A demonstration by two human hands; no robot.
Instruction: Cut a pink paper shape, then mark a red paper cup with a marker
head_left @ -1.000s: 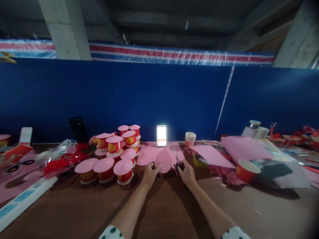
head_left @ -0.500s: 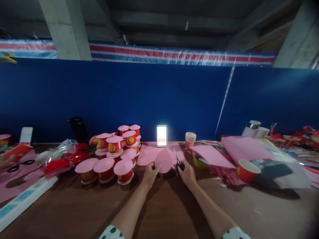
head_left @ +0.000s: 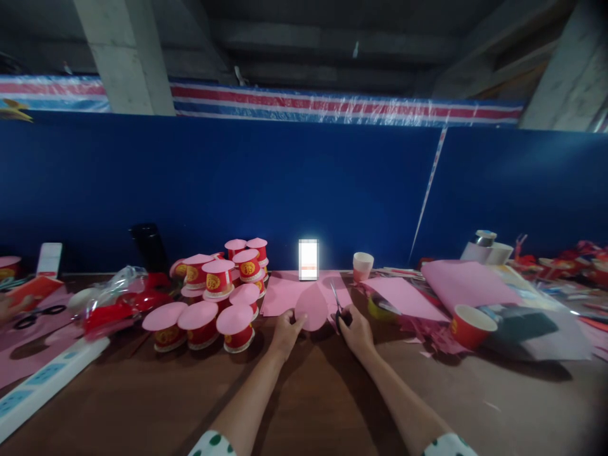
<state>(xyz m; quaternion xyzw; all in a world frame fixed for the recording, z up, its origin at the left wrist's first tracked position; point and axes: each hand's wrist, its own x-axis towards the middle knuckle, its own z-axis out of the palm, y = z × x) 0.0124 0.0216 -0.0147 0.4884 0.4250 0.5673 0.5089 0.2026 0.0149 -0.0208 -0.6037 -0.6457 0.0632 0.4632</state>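
Between thumb and fingers, my left hand (head_left: 287,330) pinches the lower left edge of a round pink paper disc (head_left: 312,309). My right hand (head_left: 355,329) is wrapped round the dark handles of a pair of scissors (head_left: 335,297), blades pointing up and away. The blades stand right of the disc, apart from its edge. Behind both lie flat pink paper sheets (head_left: 280,291), partly covered by the disc. To the left of my left hand stand several red paper cups with pink paper tops (head_left: 236,328), some stacked.
A lit phone (head_left: 309,259) stands upright against the blue partition (head_left: 304,183). On the right are a cup (head_left: 363,266), pink scraps (head_left: 437,335) and a red cup (head_left: 472,326). A white power strip (head_left: 52,383) lies at left, near another person's hand (head_left: 14,309) and black-handled scissors (head_left: 40,315).
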